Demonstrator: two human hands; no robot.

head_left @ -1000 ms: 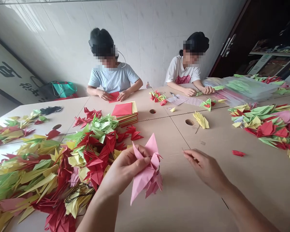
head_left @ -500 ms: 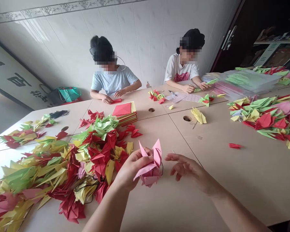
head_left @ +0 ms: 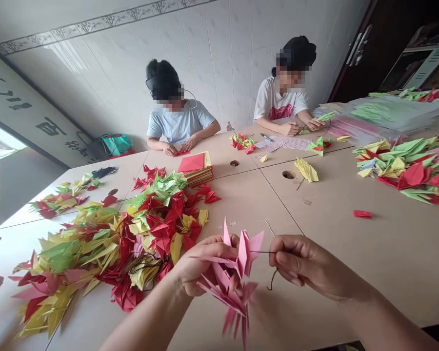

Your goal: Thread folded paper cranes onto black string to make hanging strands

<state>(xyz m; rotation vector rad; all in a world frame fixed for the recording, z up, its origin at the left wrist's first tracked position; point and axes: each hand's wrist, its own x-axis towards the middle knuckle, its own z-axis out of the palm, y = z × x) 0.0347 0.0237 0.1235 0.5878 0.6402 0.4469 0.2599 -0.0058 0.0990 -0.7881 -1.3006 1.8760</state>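
Several pink paper cranes point(head_left: 243, 254) sit gripped in the left hand point(head_left: 201, 265) above the counter point(head_left: 325, 209), toward its near edge; the right hand point(head_left: 303, 261), splayed a moment earlier, now pinches a dark cord point(head_left: 262, 252) taut from them, apparently drawing slack through.

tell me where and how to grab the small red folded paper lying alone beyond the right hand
Probably across the middle of the red folded paper, from above, pinching its two long edges: it is narrow, lies lengthwise left to right on the table, and sits apart from the pile.
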